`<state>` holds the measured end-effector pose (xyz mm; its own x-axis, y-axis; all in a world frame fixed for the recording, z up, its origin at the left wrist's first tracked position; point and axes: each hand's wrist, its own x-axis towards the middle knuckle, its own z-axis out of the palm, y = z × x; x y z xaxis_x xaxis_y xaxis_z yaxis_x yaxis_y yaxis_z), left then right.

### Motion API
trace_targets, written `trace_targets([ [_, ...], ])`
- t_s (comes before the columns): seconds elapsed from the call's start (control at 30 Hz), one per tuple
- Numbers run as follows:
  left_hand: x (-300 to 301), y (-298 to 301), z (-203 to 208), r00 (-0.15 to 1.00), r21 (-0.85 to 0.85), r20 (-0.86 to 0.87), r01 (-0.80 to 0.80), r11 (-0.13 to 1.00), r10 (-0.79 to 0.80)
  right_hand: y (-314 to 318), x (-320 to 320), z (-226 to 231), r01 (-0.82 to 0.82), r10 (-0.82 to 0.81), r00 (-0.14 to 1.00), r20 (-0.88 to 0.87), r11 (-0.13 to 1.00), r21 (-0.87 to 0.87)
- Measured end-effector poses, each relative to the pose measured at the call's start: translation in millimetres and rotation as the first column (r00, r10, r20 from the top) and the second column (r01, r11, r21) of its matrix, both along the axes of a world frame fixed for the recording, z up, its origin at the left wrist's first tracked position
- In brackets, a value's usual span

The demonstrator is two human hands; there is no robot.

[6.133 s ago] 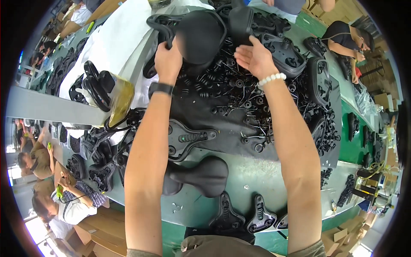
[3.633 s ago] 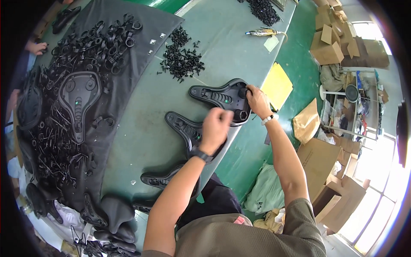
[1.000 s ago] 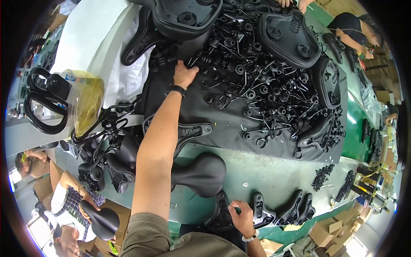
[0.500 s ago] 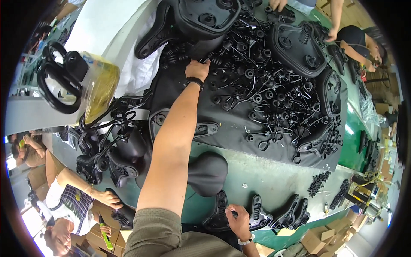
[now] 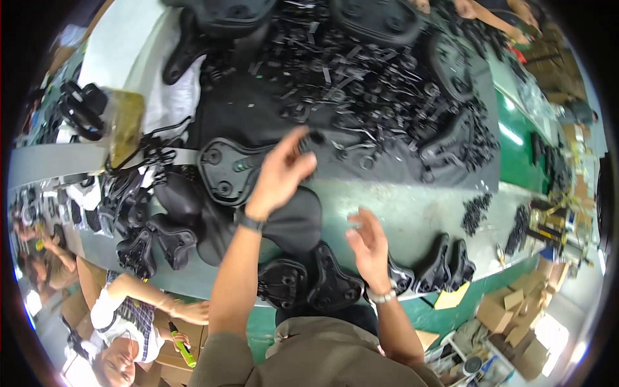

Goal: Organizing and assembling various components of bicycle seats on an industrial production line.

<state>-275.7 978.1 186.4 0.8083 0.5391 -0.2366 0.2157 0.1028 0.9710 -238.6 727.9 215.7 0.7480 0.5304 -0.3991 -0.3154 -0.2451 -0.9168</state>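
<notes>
My left hand [image 5: 284, 169] is closed around a small dark cylindrical part [image 5: 312, 140], apparently ribbed but blurred. It hovers over the front edge of the black mat, beside an upturned bicycle saddle [image 5: 216, 169] with round sockets in its underside. A smooth black saddle [image 5: 296, 222] lies just below that hand, on the table's near side. Over bare green tabletop my right hand [image 5: 369, 250] is raised with its fingers apart, holding nothing. Below and between my hands, another upturned saddle [image 5: 332, 284] rests at the table edge.
A dense heap of dark metal fittings [image 5: 348, 71] covers the mat [image 5: 238, 109]. More saddles [image 5: 432, 271] line the near edge. Tape-wrapped equipment [image 5: 122, 122] stands at left. A co-worker [image 5: 138, 309] is at lower left; other people's hands [image 5: 464, 9] show at upper right.
My left hand has drawn back from the far heap toward me, now with a small dark part in it. My right hand has risen from the near edge and spread its fingers.
</notes>
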Motion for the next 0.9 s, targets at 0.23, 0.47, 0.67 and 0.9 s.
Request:
trace_targets([
  [0.23, -54.0, -187.0, 14.5, 0.972, -0.358, 0.213, 0.169, 0.918, -0.095, -58.6, 11.9, 22.9, -0.071, 0.068, 0.992, 0.105, 0.997, 0.030],
  [0.47, -96.7, -315.6, -35.5, 0.929, -0.387, -0.176, 0.238, 0.891, -0.325, -302.7, 0.3, -49.2, 0.374, -0.120, 0.846, 0.519, 0.828, -0.417],
  [0.67, -90.6, -416.9, -72.9, 0.732, 0.461, -0.230, 0.662, 0.591, -0.641, -347.4, -39.7, -97.5, 0.258, 0.161, 0.774, 0.613, 0.804, -0.537],
  [0.9, -89.6, -421.7, -88.4, 0.775, 0.722, -0.271, 0.556, 0.412, -0.570, -361.8, -48.4, -140.6, 0.319, 0.093, 0.754, 0.650, 0.813, -0.486],
])
